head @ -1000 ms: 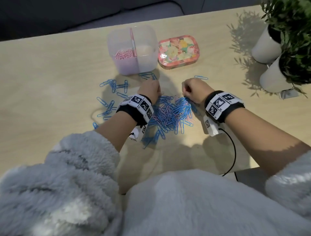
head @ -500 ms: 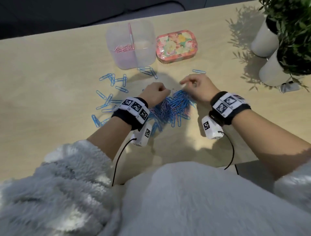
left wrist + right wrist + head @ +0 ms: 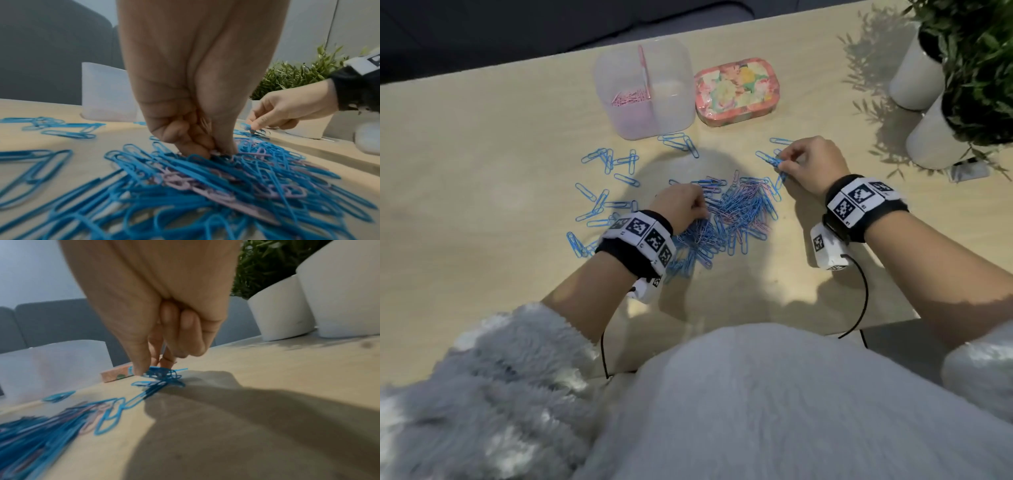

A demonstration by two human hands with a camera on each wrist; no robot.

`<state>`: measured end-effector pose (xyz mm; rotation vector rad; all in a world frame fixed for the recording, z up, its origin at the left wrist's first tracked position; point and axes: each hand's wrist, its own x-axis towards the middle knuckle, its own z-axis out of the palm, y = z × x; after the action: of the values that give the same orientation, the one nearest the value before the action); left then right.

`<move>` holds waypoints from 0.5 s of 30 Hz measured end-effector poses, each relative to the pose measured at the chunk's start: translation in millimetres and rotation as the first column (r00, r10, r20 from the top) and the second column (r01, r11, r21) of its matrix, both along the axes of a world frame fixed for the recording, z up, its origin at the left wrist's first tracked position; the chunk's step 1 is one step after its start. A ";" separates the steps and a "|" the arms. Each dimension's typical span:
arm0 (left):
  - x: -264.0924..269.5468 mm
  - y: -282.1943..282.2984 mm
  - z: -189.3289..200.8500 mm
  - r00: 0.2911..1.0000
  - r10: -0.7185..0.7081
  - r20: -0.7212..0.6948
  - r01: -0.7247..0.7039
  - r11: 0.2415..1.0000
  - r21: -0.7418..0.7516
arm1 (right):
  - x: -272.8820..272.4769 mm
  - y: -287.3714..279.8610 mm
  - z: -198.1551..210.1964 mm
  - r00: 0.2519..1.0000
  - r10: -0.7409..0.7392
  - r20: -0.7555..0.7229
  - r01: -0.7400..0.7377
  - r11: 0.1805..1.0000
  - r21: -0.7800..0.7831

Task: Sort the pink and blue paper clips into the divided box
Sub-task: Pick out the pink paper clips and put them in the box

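A heap of blue and pink paper clips (image 3: 739, 212) lies mid-table. My left hand (image 3: 700, 210) digs into its left side, fingers curled; in the left wrist view the left hand (image 3: 218, 151) pinches pink clips at the heap's top. Right of the heap, my right hand (image 3: 780, 164) pinches a small bunch of blue clips (image 3: 162, 372) against the table. The clear divided box (image 3: 602, 72) stands behind the heap, with pink clips (image 3: 630, 97) in its left compartment.
Loose blue clips (image 3: 602, 192) are scattered left of the heap and near the box. A floral tin (image 3: 736, 90) sits right of the box. Two white plant pots (image 3: 917, 78) stand at the far right. The table's near edge (image 3: 876, 325) is close to my body.
My right hand has moved right and away from the heap, drawing a few blue clips with it. My left hand has shifted nearer along the heap's left side.
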<state>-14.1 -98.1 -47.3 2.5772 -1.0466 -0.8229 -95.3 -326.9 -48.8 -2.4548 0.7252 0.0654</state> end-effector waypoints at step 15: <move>16.3 -53.0 4.1 0.927 0.243 -0.286 -0.311 0.924 -0.222 | -32.3 18.4 -10.3 0.988 -0.148 -0.045 0.149 0.989 0.018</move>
<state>2.3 -151.1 -43.2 2.2524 -0.6437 -0.8463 -127.6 -308.5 -59.2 -2.3783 0.9195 0.0693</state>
